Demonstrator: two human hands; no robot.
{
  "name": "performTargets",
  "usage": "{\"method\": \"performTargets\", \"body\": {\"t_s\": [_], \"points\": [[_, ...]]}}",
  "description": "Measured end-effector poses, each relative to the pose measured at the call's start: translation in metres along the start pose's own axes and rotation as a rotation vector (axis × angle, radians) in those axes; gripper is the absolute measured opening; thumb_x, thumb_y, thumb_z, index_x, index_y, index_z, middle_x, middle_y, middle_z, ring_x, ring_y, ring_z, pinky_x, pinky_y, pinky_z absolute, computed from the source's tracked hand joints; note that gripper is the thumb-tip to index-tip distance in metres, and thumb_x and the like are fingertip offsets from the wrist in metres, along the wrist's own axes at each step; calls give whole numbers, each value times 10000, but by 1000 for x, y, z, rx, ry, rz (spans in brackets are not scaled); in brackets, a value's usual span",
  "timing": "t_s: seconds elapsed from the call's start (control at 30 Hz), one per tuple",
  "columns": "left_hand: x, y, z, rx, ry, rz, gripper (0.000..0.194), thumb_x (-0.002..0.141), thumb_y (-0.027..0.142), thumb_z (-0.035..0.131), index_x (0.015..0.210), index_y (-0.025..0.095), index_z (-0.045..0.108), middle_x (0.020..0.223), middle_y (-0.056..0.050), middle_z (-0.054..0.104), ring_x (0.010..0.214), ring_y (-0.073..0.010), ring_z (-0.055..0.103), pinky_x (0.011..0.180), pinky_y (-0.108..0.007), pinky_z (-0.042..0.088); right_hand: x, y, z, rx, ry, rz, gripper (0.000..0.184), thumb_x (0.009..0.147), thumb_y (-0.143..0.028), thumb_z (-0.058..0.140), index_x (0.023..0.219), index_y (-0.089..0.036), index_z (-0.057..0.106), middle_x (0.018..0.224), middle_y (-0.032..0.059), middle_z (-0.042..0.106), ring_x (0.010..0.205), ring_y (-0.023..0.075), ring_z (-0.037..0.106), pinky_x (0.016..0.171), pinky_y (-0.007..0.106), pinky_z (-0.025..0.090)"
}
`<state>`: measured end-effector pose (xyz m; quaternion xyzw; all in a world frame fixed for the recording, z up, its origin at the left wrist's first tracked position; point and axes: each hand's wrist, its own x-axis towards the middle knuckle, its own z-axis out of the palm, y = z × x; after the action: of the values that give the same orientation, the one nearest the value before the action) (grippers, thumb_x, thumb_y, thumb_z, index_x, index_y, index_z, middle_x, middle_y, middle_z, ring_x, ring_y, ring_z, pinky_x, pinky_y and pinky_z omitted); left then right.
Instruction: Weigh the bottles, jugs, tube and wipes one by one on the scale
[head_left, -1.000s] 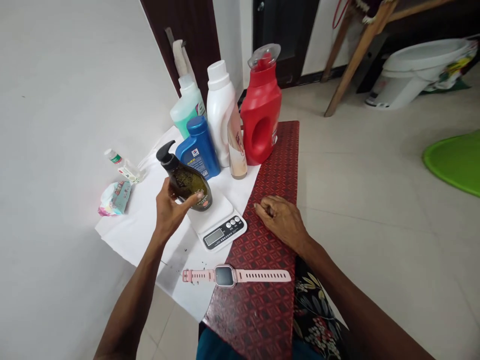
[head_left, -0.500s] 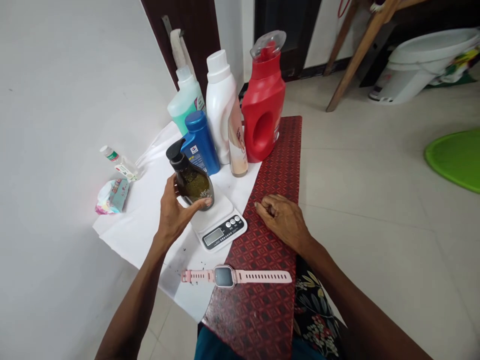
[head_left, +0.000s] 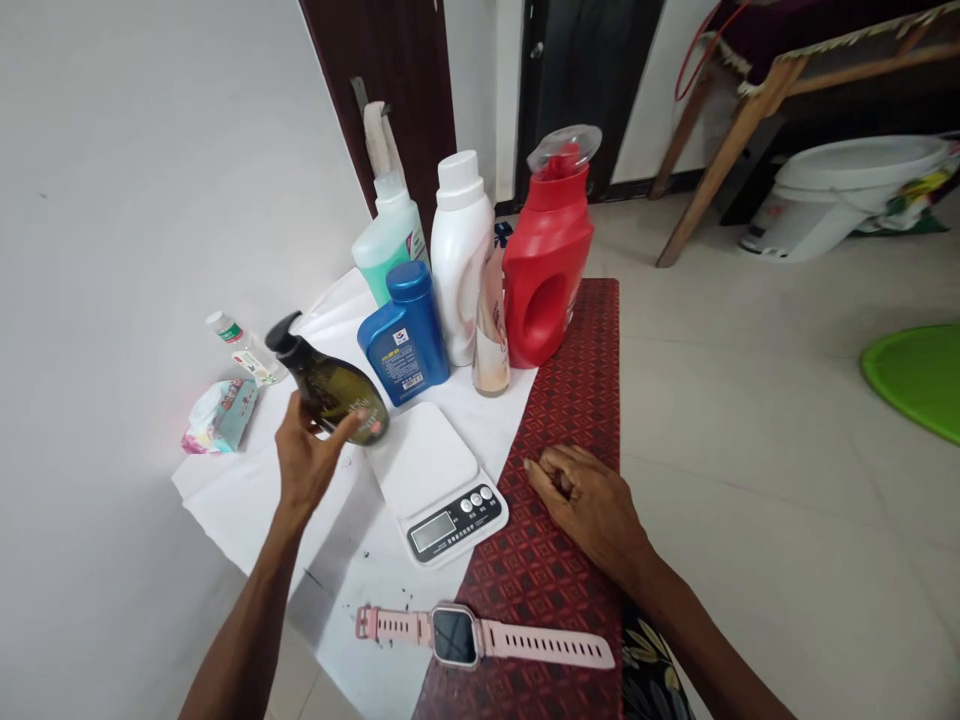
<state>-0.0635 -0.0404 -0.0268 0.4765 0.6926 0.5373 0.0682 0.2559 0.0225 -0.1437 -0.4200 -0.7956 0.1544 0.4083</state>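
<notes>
My left hand is wrapped round a dark green pump bottle with a black pump head, tilted to the left. The bottle is held up just left of a white kitchen scale, whose platform carries nothing. On the red patterned part of the table rests my right hand, its fingers curled into a loose fist with nothing visible in them. Nearer to me lies a pink smartwatch, its strap stretched out flat.
Behind the scale stand a blue bottle, a white bottle, a red jug, a slim peach bottle and a green-liquid bottle. At left are a tissue pack and a small clear bottle.
My left hand has taken the pump bottle off the scale, leftward, and tilted it. The whole view has shifted somewhat; my right hand stays in its place on the table.
</notes>
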Motion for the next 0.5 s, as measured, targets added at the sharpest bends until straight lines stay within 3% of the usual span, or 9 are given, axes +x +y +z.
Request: {"method": "performTargets", "body": {"t_s": [0.1, 0.17, 0.33, 0.5], "points": [[48, -24, -5, 56, 129, 49, 592, 634, 502, 960, 1062, 217, 667, 1022, -70, 762, 882, -266, 721, 751, -383, 578, 0, 1, 1, -18, 25, -32, 434, 1057, -338, 523, 676, -277, 325, 586, -30, 475, 569, 171, 485, 608, 347, 390], [84, -40, 3, 72, 160, 86, 600, 618, 498, 946, 1049, 205, 647, 1004, -65, 739, 881, -254, 697, 756, -370, 565, 0, 1, 1, -31, 46, -59, 439, 1061, -322, 533, 682, -275, 317, 590, -36, 475, 557, 163, 473, 600, 341, 387], [149, -74, 54, 36, 93, 80, 610, 589, 516, 932, 1001, 200, 610, 924, -40, 682, 857, -236, 642, 808, -382, 533, 1, 0, -1, -49, 47, -83, 430, 1065, -288, 551, 697, -273, 330, 600, -41, 489, 565, 160, 492, 592, 329, 401], [170, -91, 101, -16, 77, 31, 495, 660, 456, 896, 995, 223, 615, 906, -34, 682, 877, -256, 648, 865, -413, 523, -2, 0, -5, -15, -3, -32, 404, 1077, -340, 554, 702, -272, 421, 626, -31, 536, 574, 166, 540, 592, 330, 440]]}}
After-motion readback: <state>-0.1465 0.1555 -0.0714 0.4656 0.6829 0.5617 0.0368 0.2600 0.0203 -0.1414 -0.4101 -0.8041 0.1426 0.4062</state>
